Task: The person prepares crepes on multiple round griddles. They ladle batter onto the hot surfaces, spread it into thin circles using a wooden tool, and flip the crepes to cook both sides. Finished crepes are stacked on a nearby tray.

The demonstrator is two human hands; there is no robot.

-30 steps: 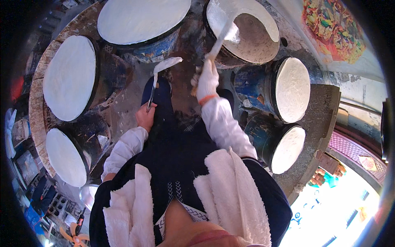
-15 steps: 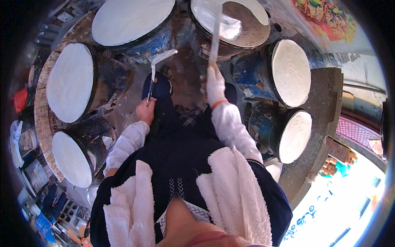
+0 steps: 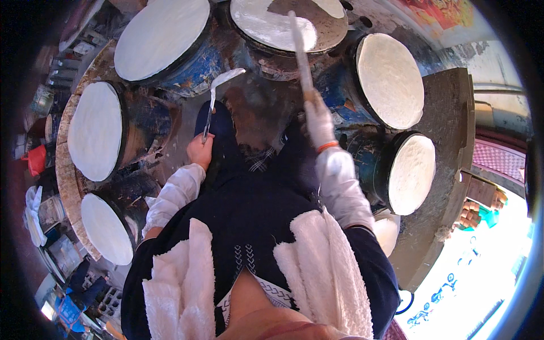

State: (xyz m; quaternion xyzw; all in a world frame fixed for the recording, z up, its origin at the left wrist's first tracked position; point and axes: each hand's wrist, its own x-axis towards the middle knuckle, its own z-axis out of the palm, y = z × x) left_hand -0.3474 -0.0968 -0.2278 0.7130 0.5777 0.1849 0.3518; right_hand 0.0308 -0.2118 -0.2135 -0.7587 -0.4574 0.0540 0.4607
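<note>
1. Gripping a pale stick [image 3: 301,56] in the gloved right hand [image 3: 320,122]; pointing its long axis between eleven and twelve o'clock.
2. Overlapping the partly coated griddle [image 3: 327,29], just short of twelve o'clock from that nearer hand; contact unclear.
3. Clasping a white-smeared spatula [image 3: 213,96] in the bare left hand [image 3: 200,152], handle toward twelve o'clock, bent head toward two.

Blown-out daylight past the surface's [image 3: 447,130] lower right edge; clutter [image 3: 56,226] off its left edge dimmer. Right hand [image 3: 319,120], stick [image 3: 301,54] motion-blurred. Fisheye bends lines, corners black.
</note>
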